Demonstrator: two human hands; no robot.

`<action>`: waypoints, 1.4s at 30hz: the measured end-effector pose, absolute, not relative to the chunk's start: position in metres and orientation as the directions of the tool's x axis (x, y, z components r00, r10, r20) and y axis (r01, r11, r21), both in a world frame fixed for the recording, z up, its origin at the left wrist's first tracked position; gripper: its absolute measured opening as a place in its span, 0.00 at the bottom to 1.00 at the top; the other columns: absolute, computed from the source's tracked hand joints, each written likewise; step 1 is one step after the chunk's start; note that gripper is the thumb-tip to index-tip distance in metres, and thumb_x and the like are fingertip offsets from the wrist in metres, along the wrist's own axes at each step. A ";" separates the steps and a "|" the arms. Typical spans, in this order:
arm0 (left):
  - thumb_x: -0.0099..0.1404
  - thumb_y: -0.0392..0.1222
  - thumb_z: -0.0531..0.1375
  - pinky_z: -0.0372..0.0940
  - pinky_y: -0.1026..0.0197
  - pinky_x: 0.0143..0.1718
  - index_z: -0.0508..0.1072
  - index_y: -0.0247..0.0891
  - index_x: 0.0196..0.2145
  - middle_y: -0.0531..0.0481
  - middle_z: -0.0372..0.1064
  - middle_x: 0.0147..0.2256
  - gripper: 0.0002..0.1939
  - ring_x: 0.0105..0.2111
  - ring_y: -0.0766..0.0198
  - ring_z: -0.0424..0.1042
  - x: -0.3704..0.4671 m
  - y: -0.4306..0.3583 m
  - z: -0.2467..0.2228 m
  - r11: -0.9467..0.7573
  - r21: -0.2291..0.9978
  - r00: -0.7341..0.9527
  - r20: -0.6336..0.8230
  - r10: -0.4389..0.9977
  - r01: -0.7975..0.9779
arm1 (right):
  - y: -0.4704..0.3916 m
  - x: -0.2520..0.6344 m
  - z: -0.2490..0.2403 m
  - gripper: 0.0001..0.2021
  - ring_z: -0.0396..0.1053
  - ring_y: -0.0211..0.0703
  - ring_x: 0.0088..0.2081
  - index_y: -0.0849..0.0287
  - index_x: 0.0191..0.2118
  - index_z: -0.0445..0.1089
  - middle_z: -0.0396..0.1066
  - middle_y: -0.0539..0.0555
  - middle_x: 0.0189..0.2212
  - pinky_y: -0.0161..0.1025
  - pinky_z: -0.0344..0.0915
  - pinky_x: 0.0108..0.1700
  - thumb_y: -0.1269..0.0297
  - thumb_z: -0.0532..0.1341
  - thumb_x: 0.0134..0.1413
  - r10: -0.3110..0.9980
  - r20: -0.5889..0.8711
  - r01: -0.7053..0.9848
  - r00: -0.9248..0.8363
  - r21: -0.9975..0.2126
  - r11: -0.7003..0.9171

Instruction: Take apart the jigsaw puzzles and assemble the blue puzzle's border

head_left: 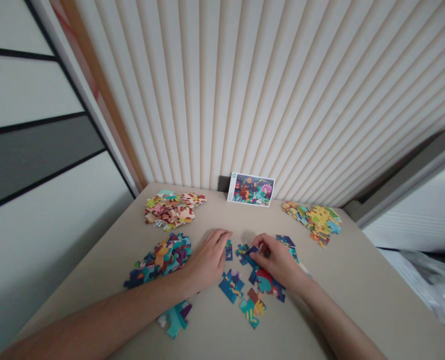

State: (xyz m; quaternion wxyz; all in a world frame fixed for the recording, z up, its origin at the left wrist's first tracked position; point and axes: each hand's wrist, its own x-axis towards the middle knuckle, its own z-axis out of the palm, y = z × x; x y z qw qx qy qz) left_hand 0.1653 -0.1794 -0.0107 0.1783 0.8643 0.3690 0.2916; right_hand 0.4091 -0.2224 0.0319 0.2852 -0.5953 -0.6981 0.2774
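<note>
My left hand [210,255] rests on the table over a small blue puzzle piece [229,250], its fingers close together and partly turned away. My right hand [273,255] pinches a dark blue puzzle piece [251,255] between thumb and forefinger, beside other blue pieces. Under and below the right hand lie pieces with a red and teal picture [266,281]. Nearer the front are a blue joined cluster [232,285] and a teal and yellow cluster [253,308]. A large pile of dark, purple and orange pieces [162,257] lies left of my left hand.
A picture card [251,190] leans at the table's back edge. Pink and cream pieces [172,209] are heaped at the back left, yellow ones [322,220] at the back right. Teal pieces [175,319] lie near my left forearm. A pleated curtain [237,90] hangs behind the table [342,300].
</note>
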 end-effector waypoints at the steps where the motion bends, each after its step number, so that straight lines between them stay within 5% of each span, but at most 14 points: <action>1: 0.65 0.25 0.51 0.63 0.46 0.61 0.61 0.38 0.62 0.40 0.63 0.56 0.29 0.58 0.53 0.62 0.165 -0.179 -0.011 -0.667 0.524 0.565 0.369 0.738 0.529 | -0.221 0.413 0.033 0.10 0.65 0.39 0.29 0.55 0.44 0.70 0.67 0.47 0.29 0.36 0.63 0.32 0.57 0.63 0.59 0.993 0.077 0.630 -0.091 -0.768 0.118; 6: 0.64 0.24 0.51 0.65 0.48 0.59 0.64 0.39 0.60 0.41 0.65 0.54 0.28 0.56 0.54 0.64 0.165 -0.178 -0.010 -0.682 0.535 0.584 0.375 0.720 0.498 | -0.205 0.438 0.027 0.19 0.65 0.36 0.27 0.54 0.55 0.68 0.69 0.51 0.37 0.34 0.60 0.26 0.51 0.59 0.63 0.979 0.144 0.429 0.143 -0.900 0.069; 10: 0.64 0.24 0.50 0.64 0.47 0.60 0.64 0.39 0.60 0.42 0.64 0.55 0.28 0.56 0.55 0.64 0.165 -0.178 -0.011 -0.676 0.564 0.584 0.373 0.721 0.474 | -0.198 0.448 0.018 0.18 0.72 0.41 0.36 0.57 0.52 0.73 0.70 0.58 0.48 0.38 0.70 0.35 0.54 0.60 0.61 0.976 0.155 0.471 0.155 -0.880 0.065; 13: 0.64 0.24 0.49 0.63 0.47 0.62 0.64 0.40 0.61 0.42 0.64 0.56 0.29 0.58 0.55 0.63 0.164 -0.176 -0.014 -0.658 0.607 0.562 0.382 0.733 0.445 | -0.202 0.445 0.021 0.16 0.73 0.44 0.42 0.57 0.50 0.75 0.69 0.59 0.50 0.41 0.72 0.44 0.61 0.61 0.58 0.981 0.183 0.590 0.063 -0.800 0.111; 21: 0.63 0.23 0.46 0.64 0.49 0.60 0.68 0.39 0.55 0.43 0.68 0.52 0.26 0.55 0.58 0.67 0.164 -0.167 -0.011 -0.540 0.734 0.446 0.354 0.822 0.413 | -0.202 0.434 0.020 0.16 0.73 0.42 0.37 0.55 0.52 0.74 0.69 0.58 0.48 0.41 0.73 0.43 0.64 0.57 0.62 0.954 0.293 0.758 0.068 -0.636 0.141; 29: 0.65 0.25 0.47 0.62 0.48 0.61 0.68 0.41 0.56 0.44 0.67 0.53 0.26 0.56 0.57 0.65 0.164 -0.167 -0.019 -0.592 0.702 0.491 0.383 0.782 0.395 | -0.200 0.439 0.014 0.15 0.62 0.58 0.59 0.55 0.53 0.75 0.66 0.62 0.59 0.55 0.61 0.59 0.61 0.56 0.66 0.924 0.375 0.983 -0.074 -0.130 0.132; 33: 0.64 0.24 0.47 0.61 0.48 0.61 0.67 0.42 0.58 0.44 0.65 0.54 0.28 0.58 0.57 0.64 0.164 -0.169 -0.017 -0.621 0.685 0.541 0.379 0.751 0.381 | -0.205 0.438 0.023 0.15 0.64 0.51 0.58 0.48 0.52 0.76 0.70 0.57 0.57 0.53 0.55 0.61 0.60 0.53 0.69 0.935 0.265 0.955 -0.235 -0.115 0.273; 39: 0.64 0.23 0.47 0.61 0.49 0.61 0.68 0.42 0.56 0.44 0.65 0.54 0.27 0.57 0.57 0.63 0.164 -0.172 -0.011 -0.649 0.651 0.581 0.370 0.724 0.393 | -0.208 0.424 0.023 0.17 0.69 0.49 0.45 0.49 0.50 0.77 0.72 0.59 0.43 0.46 0.61 0.49 0.56 0.52 0.70 0.968 0.202 0.983 -0.146 -0.081 0.165; 42: 0.63 0.23 0.48 0.62 0.48 0.60 0.68 0.42 0.55 0.44 0.66 0.53 0.27 0.57 0.56 0.64 0.164 -0.172 -0.011 -0.666 0.631 0.594 0.377 0.711 0.397 | -0.206 0.423 0.019 0.16 0.68 0.49 0.48 0.51 0.51 0.76 0.71 0.59 0.47 0.45 0.62 0.51 0.56 0.53 0.70 0.962 0.234 0.978 -0.143 -0.113 0.173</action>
